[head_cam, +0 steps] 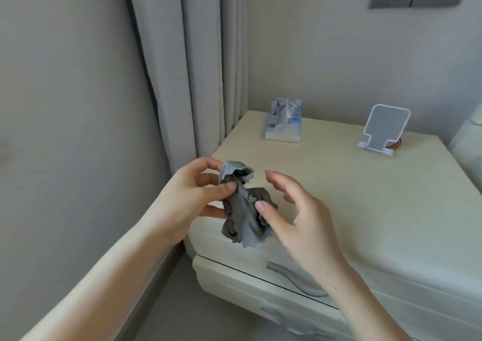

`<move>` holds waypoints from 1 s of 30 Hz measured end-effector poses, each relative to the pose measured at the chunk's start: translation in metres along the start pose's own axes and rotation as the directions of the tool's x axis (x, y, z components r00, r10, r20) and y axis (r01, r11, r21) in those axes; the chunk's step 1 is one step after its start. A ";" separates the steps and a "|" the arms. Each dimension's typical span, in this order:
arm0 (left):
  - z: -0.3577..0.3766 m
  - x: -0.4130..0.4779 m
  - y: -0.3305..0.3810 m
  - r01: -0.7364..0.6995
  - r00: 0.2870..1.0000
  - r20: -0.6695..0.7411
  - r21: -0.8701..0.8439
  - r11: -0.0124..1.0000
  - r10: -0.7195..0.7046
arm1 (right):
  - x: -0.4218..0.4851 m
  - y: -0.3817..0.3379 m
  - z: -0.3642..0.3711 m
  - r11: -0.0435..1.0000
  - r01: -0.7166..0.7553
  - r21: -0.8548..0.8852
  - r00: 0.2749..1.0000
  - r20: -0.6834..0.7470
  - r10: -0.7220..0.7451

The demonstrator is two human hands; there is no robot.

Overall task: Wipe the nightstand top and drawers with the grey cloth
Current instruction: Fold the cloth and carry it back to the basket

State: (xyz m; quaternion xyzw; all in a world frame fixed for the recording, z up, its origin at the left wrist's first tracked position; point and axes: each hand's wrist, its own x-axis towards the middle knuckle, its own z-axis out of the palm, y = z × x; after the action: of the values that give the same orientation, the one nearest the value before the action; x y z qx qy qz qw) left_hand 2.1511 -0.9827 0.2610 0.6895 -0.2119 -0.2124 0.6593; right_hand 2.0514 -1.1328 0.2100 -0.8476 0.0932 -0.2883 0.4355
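Left hand (190, 192): pinched the grey cloth (242, 218) near its top, between thumb and fingers.
Right hand (300, 215): fingers spread and loosely curved, thumb tip touching the cloth's side.
Grey cloth: crumpled, hanging in the air at the nightstand's (352, 184) front left corner.
Nightstand top: carried a tissue box (284, 121) at the back and a phone stand (383, 129) further right.
Drawers (234, 267): two, below the top.

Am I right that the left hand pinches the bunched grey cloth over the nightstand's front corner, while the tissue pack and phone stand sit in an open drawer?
Not quite: in the head view the tissue pack and phone stand sit on the nightstand top, not in a drawer. The left hand does pinch the bunched grey cloth over the front corner.
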 end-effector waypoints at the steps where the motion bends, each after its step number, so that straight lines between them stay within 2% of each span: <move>1: -0.014 0.001 -0.003 -0.017 1.000 -0.013 -0.008 1.000 0.017 | 0.004 -0.004 0.011 0.997 0.039 -0.067 0.999 0.003 -0.038; 4: -0.051 0.010 -0.020 -0.065 0.988 -0.142 -0.008 0.998 0.064 | 0.016 -0.003 0.038 0.944 0.160 -0.288 0.987 0.059 -0.149; 6: -0.066 0.018 -0.034 -0.057 0.978 -0.200 0.009 0.998 0.057 | 0.020 0.009 0.050 0.846 0.235 -0.478 0.970 0.176 -0.169; 8: -0.072 0.026 -0.046 -0.057 0.982 -0.179 0.023 0.998 0.060 | 0.020 0.023 0.056 0.732 0.305 -0.610 0.948 0.263 -0.176; 10: -0.073 0.036 -0.051 -0.106 0.985 -0.132 0.047 0.993 0.111 | 0.015 0.030 0.055 0.697 0.332 -0.635 0.939 0.292 -0.181; 12: -0.072 0.049 -0.054 -0.191 0.974 -0.100 0.128 0.973 0.204 | 0.007 0.034 0.051 0.708 0.349 -0.614 0.934 0.286 -0.212; 16: -0.066 0.076 -0.052 -0.288 0.948 -0.066 0.243 0.926 0.312 | -0.018 0.042 0.032 0.699 0.457 -0.551 0.890 0.286 -0.356; 17: -0.064 0.082 -0.050 -0.295 0.945 -0.064 0.247 0.923 0.320 | -0.021 0.039 0.024 0.729 0.450 -0.516 0.893 0.265 -0.364; 20: -0.056 0.096 -0.032 -0.269 0.959 -0.024 0.250 0.930 0.284 | -0.005 0.009 -0.010 0.909 0.218 -0.354 0.976 0.109 -0.191; 22: -0.046 0.101 -0.015 -0.216 0.976 0.020 0.277 0.936 0.219 | 0.022 -0.008 -0.032 0.965 0.086 -0.246 0.996 0.017 -0.085; 26: -0.018 0.109 0.023 -0.092 0.994 0.076 0.273 0.958 0.074 | 0.066 -0.024 -0.057 0.996 -0.064 -0.057 0.998 -0.032 0.062; 30: 0.023 0.108 0.064 0.000 0.986 0.164 0.240 0.971 -0.041 | 0.072 -0.038 -0.075 0.967 -0.232 0.102 0.966 -0.096 0.241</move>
State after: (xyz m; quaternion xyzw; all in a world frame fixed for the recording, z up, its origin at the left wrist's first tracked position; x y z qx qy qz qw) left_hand 2.2261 -1.0661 0.3225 0.7458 -0.2836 -0.2493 0.5488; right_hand 2.0639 -1.1906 0.3030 -0.7931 0.2040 -0.2836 0.4990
